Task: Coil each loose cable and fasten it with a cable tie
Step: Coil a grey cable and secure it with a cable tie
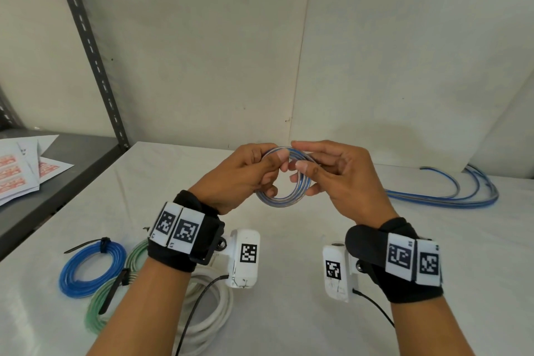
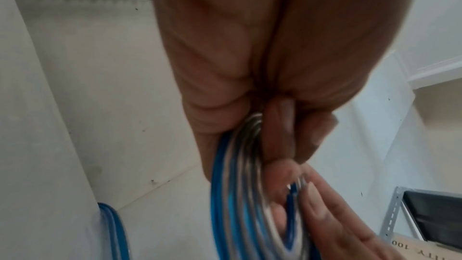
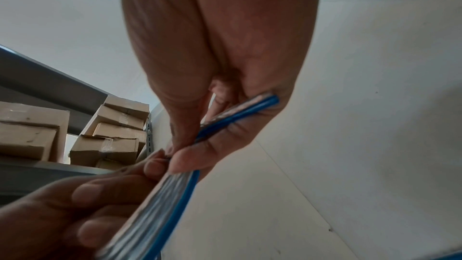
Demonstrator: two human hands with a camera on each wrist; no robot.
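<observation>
A blue-and-grey cable coil point(image 1: 281, 199) hangs in the air above the white table point(image 1: 289, 312), held between both hands. My left hand point(image 1: 245, 173) grips its left side, fingers curled round the loops point(image 2: 240, 195). My right hand point(image 1: 326, 173) pinches the cable's loose end point(image 3: 240, 114) against the coil's top right. No cable tie is visible on this coil. More blue-and-grey cable point(image 1: 450, 196) lies loose at the table's right, also seen as blue strands point(image 2: 112, 228) in the left wrist view.
Three tied coils lie at front left: blue point(image 1: 89, 269), green point(image 1: 101, 306) and white point(image 1: 211, 306), the first two with black cable ties point(image 1: 104, 241). A grey shelf point(image 1: 57, 176) with papers point(image 1: 23, 165) stands left. Cardboard boxes point(image 3: 110, 131) sit on racking.
</observation>
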